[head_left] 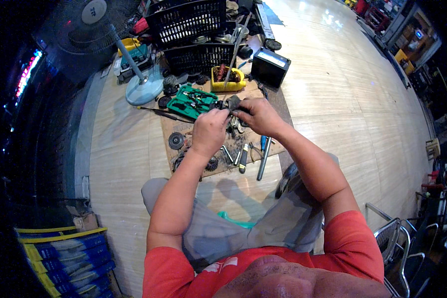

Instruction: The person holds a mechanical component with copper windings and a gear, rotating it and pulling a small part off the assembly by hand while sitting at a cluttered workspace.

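Observation:
Both hands meet over the cardboard mat (278, 111). My left hand (210, 129) has its fingers closed on the near-left side of a small dark grey part (233, 103). My right hand (260, 117) pinches the same part from the right. Fingers cover much of it, and its exact kind cannot be made out. Just left of the hands lies an open green tool case (186, 103) with black tools. Beneath the hands are small metal pieces (238, 124). Closer to my knees lie a yellow-and-black handled tool (243, 159), pliers (256, 152) and a metal tube (263, 166).
A yellow container (227, 84) holding small parts stands beyond the hands, with a black battery (270, 68) to its right. Black crates (186, 25) rise behind. A fan's base (144, 91) is at left. A round black wheel (176, 140) lies on the mat's left side.

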`<state>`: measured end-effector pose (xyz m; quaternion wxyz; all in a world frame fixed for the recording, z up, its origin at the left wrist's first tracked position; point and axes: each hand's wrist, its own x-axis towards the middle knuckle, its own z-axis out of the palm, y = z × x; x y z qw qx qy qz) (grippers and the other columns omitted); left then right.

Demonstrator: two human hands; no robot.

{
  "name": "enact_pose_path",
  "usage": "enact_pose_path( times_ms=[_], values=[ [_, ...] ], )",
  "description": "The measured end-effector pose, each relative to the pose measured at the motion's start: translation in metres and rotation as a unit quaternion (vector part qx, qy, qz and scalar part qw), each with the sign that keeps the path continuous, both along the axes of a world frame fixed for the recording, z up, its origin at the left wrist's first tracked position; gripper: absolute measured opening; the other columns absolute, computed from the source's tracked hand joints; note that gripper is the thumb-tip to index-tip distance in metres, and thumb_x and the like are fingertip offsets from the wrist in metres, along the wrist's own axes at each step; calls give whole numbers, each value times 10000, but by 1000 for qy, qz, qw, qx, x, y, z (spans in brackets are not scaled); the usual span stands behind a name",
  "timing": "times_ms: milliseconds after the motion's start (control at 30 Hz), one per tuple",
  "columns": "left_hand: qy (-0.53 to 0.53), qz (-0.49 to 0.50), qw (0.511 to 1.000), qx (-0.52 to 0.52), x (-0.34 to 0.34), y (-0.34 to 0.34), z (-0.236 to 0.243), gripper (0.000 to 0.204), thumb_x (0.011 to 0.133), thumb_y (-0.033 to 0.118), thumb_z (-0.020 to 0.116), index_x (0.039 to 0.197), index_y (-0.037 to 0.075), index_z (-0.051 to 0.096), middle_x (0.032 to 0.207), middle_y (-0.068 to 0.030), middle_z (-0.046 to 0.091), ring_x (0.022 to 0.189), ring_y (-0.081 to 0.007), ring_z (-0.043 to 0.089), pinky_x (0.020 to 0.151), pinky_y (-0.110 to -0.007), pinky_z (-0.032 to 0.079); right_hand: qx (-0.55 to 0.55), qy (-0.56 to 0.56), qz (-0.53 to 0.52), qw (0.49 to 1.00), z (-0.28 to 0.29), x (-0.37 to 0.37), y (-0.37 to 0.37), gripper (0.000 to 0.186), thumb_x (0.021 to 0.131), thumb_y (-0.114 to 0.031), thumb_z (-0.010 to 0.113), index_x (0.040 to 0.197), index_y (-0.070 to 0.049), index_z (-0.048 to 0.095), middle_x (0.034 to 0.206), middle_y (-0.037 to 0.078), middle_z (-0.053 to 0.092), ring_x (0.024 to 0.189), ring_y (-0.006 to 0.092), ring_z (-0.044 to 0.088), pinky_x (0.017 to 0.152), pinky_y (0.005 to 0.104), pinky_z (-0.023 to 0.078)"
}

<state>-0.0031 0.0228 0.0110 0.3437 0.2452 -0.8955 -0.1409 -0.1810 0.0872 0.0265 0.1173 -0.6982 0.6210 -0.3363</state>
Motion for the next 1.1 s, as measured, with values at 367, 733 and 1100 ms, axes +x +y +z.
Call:
enact_pose_path(
  times_ms=[367, 733, 1100],
  values=[
    [-3, 23, 999, 29, 2, 3, 3, 125, 836, 81, 610, 955, 48, 632, 807, -147, 613, 756, -348, 605, 649, -423, 482, 36, -64, -5, 997, 0, -9, -2, 196, 809, -172, 690, 905, -7, 650, 828, 195, 635, 775, 336, 617, 688, 401, 481],
    [19, 8, 999, 44, 0, 4, 1, 129, 843, 71, 606, 956, 9, 617, 839, -165, 616, 779, -350, 605, 673, -422, 483, 27, -31, -14, 999, 1, -8, 0, 163, 824, -112, 665, 950, -8, 661, 844, 168, 641, 777, 294, 629, 703, 366, 489],
    [60, 28, 993, 101, -6, 4, 0, 144, 885, 110, 575, 930, -9, 643, 821, -201, 638, 710, -333, 620, 653, -386, 485, -36, -33, -6, 999, 4, -3, 3, 178, 827, -182, 657, 864, -9, 633, 798, 195, 621, 776, 363, 606, 681, 423, 471]
  ],
)
